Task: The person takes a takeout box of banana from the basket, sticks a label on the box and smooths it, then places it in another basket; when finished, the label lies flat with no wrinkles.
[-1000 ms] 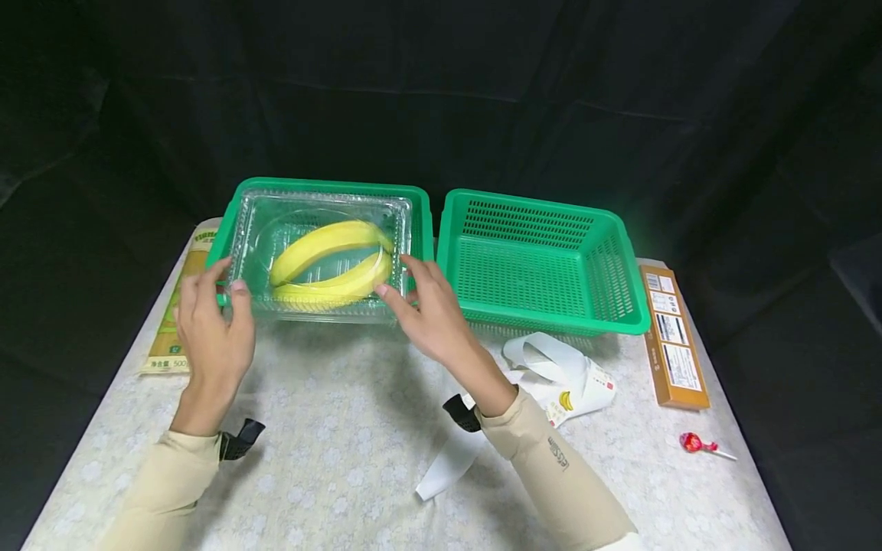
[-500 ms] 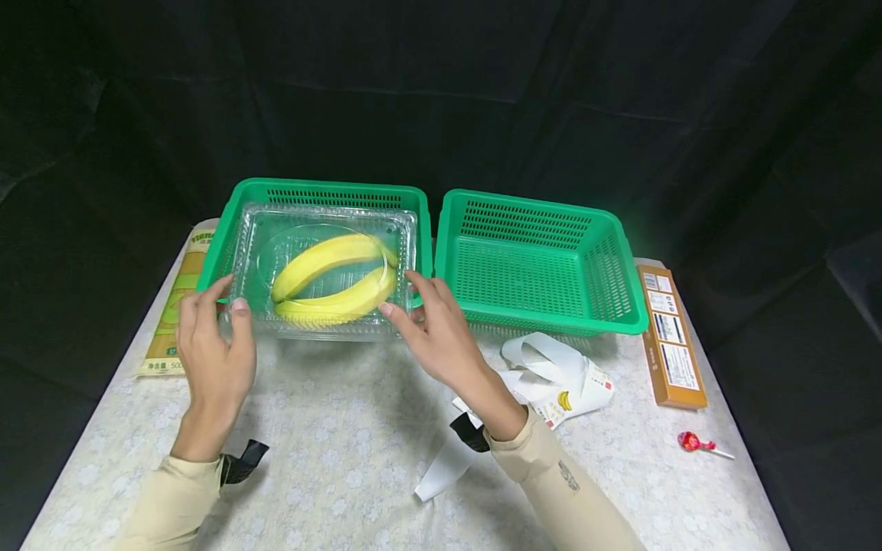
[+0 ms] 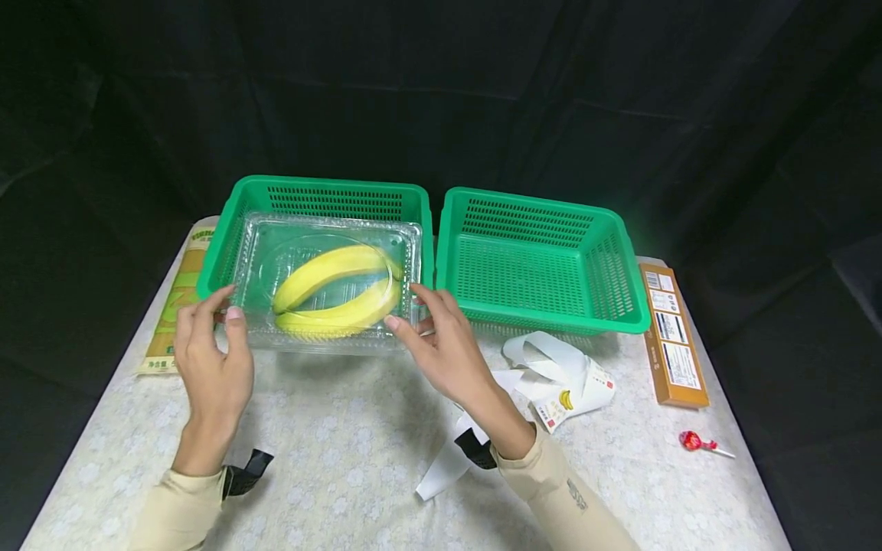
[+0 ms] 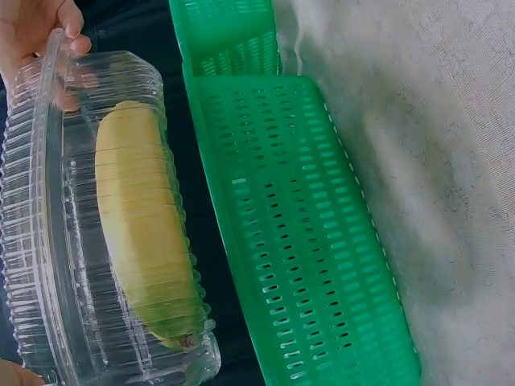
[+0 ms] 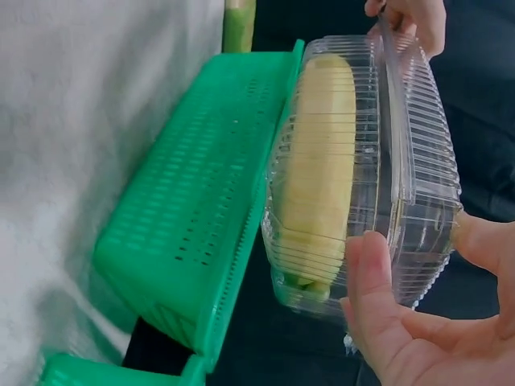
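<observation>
Bananas [image 3: 329,268] lie inside a clear plastic box [image 3: 334,223].

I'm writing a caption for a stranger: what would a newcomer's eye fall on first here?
Probably the two yellow bananas inside a clear plastic container, held at its sides by the left hand and right hand above the left green basket. Next, the right green basket stands out beside it, and a small red lollipop catches the eye near the table's right edge.
</observation>
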`<move>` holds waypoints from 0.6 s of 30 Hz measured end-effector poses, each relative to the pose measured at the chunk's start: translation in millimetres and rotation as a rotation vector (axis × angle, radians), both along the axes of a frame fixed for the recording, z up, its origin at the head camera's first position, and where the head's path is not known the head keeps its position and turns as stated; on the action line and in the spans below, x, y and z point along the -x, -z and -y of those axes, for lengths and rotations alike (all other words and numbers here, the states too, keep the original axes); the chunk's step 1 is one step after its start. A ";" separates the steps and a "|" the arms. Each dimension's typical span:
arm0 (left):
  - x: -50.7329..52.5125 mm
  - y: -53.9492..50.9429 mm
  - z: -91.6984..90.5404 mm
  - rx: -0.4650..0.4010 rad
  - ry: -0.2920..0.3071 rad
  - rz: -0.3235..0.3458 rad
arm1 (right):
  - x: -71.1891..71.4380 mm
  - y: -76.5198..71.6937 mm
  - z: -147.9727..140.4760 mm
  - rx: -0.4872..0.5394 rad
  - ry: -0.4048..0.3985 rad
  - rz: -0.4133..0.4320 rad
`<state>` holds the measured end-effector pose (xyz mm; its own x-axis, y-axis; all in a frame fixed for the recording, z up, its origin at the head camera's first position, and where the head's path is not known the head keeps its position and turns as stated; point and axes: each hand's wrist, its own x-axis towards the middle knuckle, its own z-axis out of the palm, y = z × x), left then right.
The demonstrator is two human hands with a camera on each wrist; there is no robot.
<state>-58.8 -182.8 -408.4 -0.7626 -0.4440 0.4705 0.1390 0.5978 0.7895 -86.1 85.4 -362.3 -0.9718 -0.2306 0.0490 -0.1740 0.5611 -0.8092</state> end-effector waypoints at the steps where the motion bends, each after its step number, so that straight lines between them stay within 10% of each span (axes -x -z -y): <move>1: -0.7 -0.1 -0.3 -0.001 0.002 -0.004 | -1.0 1.2 -0.8 0.012 0.003 0.003; 18: -17.3 6.3 -5.9 -0.020 -0.007 0.039 | -16.5 8.7 -4.7 0.041 0.024 0.023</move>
